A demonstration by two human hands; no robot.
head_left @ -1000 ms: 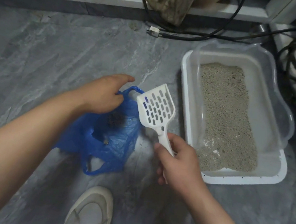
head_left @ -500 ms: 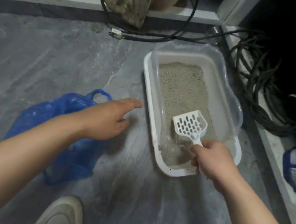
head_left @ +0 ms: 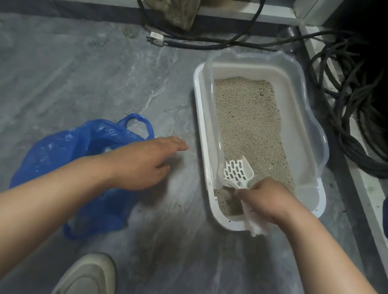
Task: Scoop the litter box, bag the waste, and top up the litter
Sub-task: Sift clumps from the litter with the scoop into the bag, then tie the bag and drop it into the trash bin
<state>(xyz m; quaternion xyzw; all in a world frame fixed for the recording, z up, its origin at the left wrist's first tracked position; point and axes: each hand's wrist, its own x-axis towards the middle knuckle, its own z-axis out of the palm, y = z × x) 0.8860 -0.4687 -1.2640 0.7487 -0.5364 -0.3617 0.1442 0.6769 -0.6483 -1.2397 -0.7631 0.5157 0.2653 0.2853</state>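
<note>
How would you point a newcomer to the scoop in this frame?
Find the white litter box on the grey floor, right of the blue bag. At its near end, the right hand grips the scoop: the only white, slotted plastic piece over the litter.

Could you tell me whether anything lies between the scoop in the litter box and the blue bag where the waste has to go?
Yes. The litter box's near wall stands between the scoop and the blue bag, and the left hand hovers over the floor between them.

White slotted scoop (head_left: 236,172) tilted in litter box (head_left: 201,112); blue bag (head_left: 61,152) beside.
</note>
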